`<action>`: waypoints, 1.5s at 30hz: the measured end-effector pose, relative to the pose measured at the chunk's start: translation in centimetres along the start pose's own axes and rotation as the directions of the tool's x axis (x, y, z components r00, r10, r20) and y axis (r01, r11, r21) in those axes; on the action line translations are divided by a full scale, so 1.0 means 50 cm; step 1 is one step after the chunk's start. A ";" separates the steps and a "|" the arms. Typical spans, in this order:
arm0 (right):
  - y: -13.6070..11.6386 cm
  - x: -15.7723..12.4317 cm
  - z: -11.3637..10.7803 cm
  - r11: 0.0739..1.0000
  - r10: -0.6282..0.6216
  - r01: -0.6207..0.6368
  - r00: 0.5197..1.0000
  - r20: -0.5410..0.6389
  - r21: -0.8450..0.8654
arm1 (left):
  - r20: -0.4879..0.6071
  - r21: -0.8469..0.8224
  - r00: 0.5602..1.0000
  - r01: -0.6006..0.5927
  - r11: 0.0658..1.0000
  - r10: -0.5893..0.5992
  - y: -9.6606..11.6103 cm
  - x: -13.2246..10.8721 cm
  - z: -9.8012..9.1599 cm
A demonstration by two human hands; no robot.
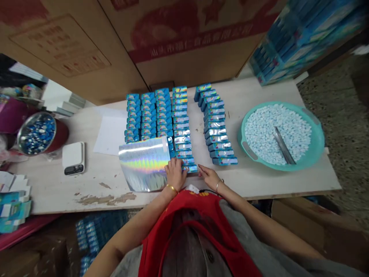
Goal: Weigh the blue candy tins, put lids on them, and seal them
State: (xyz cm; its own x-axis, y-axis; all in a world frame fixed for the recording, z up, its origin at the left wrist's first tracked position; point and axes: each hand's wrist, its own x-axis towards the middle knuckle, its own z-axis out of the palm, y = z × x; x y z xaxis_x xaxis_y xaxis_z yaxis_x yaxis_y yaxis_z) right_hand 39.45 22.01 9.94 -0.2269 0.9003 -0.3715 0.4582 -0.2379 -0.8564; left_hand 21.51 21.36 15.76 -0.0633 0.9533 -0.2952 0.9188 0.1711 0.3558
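The left hand (174, 175) lies flat and unclenched on a holographic foil sheet (142, 163), its fingertips at the near end of a column of blue packets (181, 142). The right hand (210, 177), open too and grasping nothing, sits just beside that column's last packet. The column runs away from the body, each packet lying crosswise. More columns (148, 115) flank it. Off to the left are a digital scale (74, 158) and a steel bowl (20, 135) of blue pieces; to the right, a teal basin (318, 138) of pale tablets holds a metal scoop (284, 145). Beyond stand cardboard cartons (184, 42).
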 end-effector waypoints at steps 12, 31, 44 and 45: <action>-0.261 0.497 0.015 0.646 -0.450 0.241 0.886 -0.107 -0.724 | 0.198 0.244 0.896 -0.438 0.865 0.398 -0.048 0.073 0.052; -0.242 0.614 0.010 0.608 -0.407 0.263 0.913 -0.010 -0.749 | 0.155 0.222 0.909 -0.414 0.883 0.387 0.004 0.101 0.054; -0.196 0.608 -0.066 0.567 -0.402 0.251 0.916 0.002 -0.785 | 0.222 0.046 0.868 -0.465 0.884 0.445 0.060 0.120 0.062; -0.194 0.609 -0.067 0.564 -0.397 0.251 0.918 0.009 -0.787 | 0.219 -0.004 0.862 -0.468 0.884 0.457 0.059 0.120 0.057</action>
State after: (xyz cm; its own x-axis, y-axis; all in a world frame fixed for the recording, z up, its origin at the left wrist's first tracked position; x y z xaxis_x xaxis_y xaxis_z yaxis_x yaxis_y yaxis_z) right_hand 30.99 52.96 8.17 -0.3976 0.9175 -0.0040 0.8775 0.3790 -0.2940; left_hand 24.94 26.85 12.52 0.4511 0.8454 -0.2862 0.8400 -0.2937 0.4562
